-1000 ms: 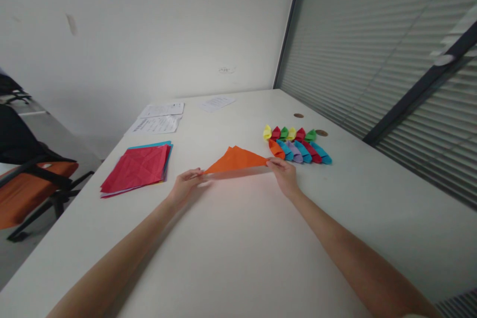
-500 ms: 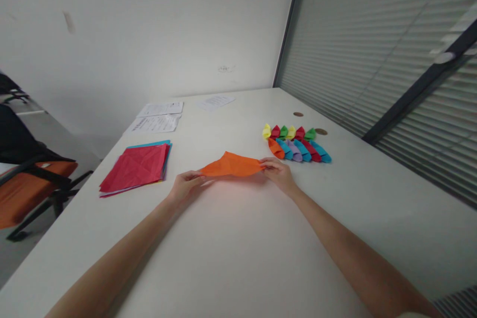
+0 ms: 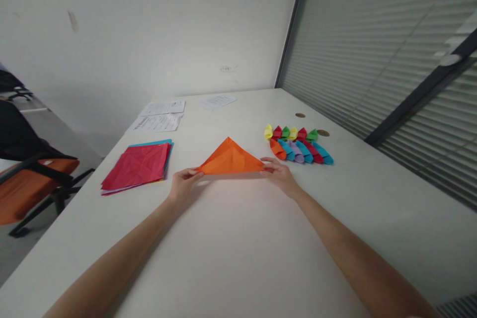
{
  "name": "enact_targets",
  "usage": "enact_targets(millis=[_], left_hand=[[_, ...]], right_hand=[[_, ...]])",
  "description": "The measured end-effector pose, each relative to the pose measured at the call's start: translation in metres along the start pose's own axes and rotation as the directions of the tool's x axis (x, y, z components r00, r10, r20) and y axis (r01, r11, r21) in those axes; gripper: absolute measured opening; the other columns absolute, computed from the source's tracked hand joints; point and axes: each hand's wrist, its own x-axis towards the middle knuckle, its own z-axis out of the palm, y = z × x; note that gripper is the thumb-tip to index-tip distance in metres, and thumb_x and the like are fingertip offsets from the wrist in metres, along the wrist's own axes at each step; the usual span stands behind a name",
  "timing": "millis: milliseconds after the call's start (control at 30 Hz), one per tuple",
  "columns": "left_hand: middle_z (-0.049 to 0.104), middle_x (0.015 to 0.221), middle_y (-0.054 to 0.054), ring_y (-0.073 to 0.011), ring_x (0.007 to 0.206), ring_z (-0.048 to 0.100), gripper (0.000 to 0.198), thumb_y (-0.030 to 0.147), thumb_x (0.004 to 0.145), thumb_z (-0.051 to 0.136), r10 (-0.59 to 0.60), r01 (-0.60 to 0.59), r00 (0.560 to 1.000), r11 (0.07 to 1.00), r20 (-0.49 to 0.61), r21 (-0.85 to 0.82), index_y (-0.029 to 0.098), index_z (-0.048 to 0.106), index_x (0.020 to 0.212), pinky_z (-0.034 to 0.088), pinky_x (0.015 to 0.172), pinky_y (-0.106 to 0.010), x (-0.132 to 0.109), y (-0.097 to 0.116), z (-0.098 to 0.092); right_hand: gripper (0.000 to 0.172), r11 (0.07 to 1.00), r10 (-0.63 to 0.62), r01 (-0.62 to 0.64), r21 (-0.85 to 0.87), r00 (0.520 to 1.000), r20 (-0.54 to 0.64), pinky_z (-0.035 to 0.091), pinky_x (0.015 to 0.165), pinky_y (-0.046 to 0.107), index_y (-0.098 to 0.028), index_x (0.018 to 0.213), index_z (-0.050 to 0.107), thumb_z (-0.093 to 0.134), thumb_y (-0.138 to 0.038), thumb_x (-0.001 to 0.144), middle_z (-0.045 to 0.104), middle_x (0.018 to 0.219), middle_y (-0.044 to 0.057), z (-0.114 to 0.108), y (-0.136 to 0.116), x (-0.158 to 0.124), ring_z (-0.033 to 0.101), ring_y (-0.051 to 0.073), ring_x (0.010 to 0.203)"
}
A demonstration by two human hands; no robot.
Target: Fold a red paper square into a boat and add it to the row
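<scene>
An orange cloth napkin (image 3: pixel 231 159), folded into a triangle, is stretched between my two hands with its peak pointing away from me. My left hand (image 3: pixel 184 183) pinches its left corner. At the opposite corner, my right hand (image 3: pixel 280 175) grips it between thumb and fingers. The long straight edge faces me, slightly above the table. To the left lies a stack of square napkins (image 3: pixel 137 165), red on top with blue and other colours peeking out. Beyond my right hand, two rows of small folded napkins (image 3: pixel 298 151) sit in several colours.
Printed sheets of paper (image 3: pixel 160 122) lie at the back left of the white table (image 3: pixel 238 243), with another sheet (image 3: pixel 218 102) at the back. Two round brown discs (image 3: pixel 322 133) are set along the right side. An office chair (image 3: pixel 40 179) stands left; window blinds (image 3: pixel 372 49) flank the right.
The orange napkin has been pulled taut, and its peak now stands higher and sharper. Both hands keep hold of the corners. The camera view has shifted slightly.
</scene>
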Motion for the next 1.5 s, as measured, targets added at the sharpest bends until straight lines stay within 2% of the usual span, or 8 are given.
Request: enact_targets(millis=[133, 267, 433, 567, 967, 1100, 1233, 1500], left_hand=[[0.072, 0.084, -0.004, -0.0169, 0.079, 0.066, 0.034, 0.032, 0.048, 0.091, 0.048, -0.048, 0.999, 0.996, -0.002, -0.072, 0.016, 0.067, 0.066, 0.051, 0.08, -0.032, -0.002, 0.006, 0.002], [0.07, 0.093, 0.0, -0.0143, 0.086, 0.066, 0.057, 0.027, 0.057, 0.087, -0.042, 0.047, 0.999, 0.975, 0.026, -0.219, 0.026, 0.063, 0.109, 0.05, 0.079, -0.028, -0.009, 0.014, 0.007], [0.067, 0.115, -0.009, -0.022, 0.109, 0.063, 0.066, 0.026, 0.061, 0.087, -0.102, 0.189, 0.948, 0.943, 0.302, -0.274, 0.023, 0.058, 0.121, 0.05, 0.089, -0.032, -0.018, 0.011, 0.016], [0.068, 0.114, -0.008, -0.0228, 0.112, 0.062, 0.062, 0.024, 0.065, 0.085, -0.047, 0.177, 0.928, 0.928, 0.37, -0.327, 0.022, 0.059, 0.121, 0.047, 0.1, -0.038, -0.023, 0.011, 0.024], [0.071, 0.107, -0.01, -0.0189, 0.087, 0.069, 0.045, 0.031, 0.059, 0.088, -0.145, 0.161, 0.985, 0.969, 0.097, -0.188, 0.014, 0.069, 0.096, 0.056, 0.072, -0.029, -0.015, 0.036, 0.04], [0.07, 0.11, -0.012, -0.0204, 0.086, 0.069, 0.048, 0.032, 0.056, 0.089, -0.137, 0.152, 0.984, 0.979, 0.109, -0.138, 0.014, 0.069, 0.096, 0.057, 0.07, -0.031, -0.004, 0.05, 0.056], [0.07, 0.11, -0.011, -0.0207, 0.087, 0.069, 0.048, 0.033, 0.059, 0.087, -0.085, 0.109, 0.979, 0.987, 0.184, -0.122, 0.014, 0.069, 0.099, 0.057, 0.072, -0.031, 0.0, 0.059, 0.077], [0.071, 0.095, -0.006, -0.0166, 0.079, 0.069, 0.042, 0.039, 0.061, 0.085, 0.014, -0.002, 0.996, 0.992, 0.088, -0.128, 0.016, 0.068, 0.092, 0.057, 0.07, -0.028, 0.013, 0.067, 0.072]], right_hand=[[0.03, 0.988, 0.104, -0.108, 0.107, 0.994, 0.041, 0.05, 0.092, 0.037, -0.022, 0.079, 0.079, 0.083, -0.045, 0.061, 0.065, 0.117, 0.009, 0.011, -0.003, -0.001, 0.062, 0.024, 0.107], [0.027, 0.971, 0.114, -0.115, 0.208, 0.993, 0.016, 0.049, 0.093, 0.038, -0.022, 0.08, 0.079, 0.079, -0.045, 0.067, 0.069, 0.108, 0.007, 0.026, -0.006, -0.004, 0.064, 0.023, 0.102], [0.025, 0.989, 0.079, -0.087, 0.12, 0.994, 0.075, 0.048, 0.094, 0.038, -0.023, 0.084, 0.079, 0.079, -0.043, 0.069, 0.07, 0.106, 0.006, 0.039, -0.014, -0.01, 0.064, 0.023, 0.102], [0.024, 0.999, 0.046, -0.049, 0.01, 0.986, 0.16, 0.049, 0.09, 0.037, -0.025, 0.085, 0.08, 0.077, -0.043, 0.07, 0.069, 0.101, 0.006, 0.043, -0.016, -0.012, 0.065, 0.023, 0.097], [0.043, 0.993, 0.013, 0.023, -0.118, 0.954, 0.299, 0.047, 0.099, 0.042, -0.022, 0.093, 0.077, 0.081, -0.052, 0.062, 0.062, 0.12, 0.011, 0.048, -0.037, 0.005, 0.058, 0.027, 0.114], [0.046, 0.994, -0.029, 0.047, -0.101, 0.984, 0.177, 0.048, 0.096, 0.042, -0.019, 0.094, 0.075, 0.079, -0.052, 0.063, 0.065, 0.116, 0.012, 0.053, -0.071, 0.032, 0.062, 0.027, 0.108], [0.038, 0.999, 0.03, -0.031, 0.019, 0.997, 0.074, 0.055, 0.07, 0.034, -0.017, 0.086, 0.072, 0.073, -0.052, 0.07, 0.074, 0.089, 0.008, 0.053, -0.097, 0.049, 0.069, 0.024, 0.082], [0.035, 1.0, -0.023, 0.023, 0.018, 0.999, -0.044, 0.054, 0.064, 0.033, -0.017, 0.075, 0.072, 0.076, -0.05, 0.065, 0.075, 0.081, 0.007, 0.042, -0.093, 0.05, 0.069, 0.025, 0.077]])
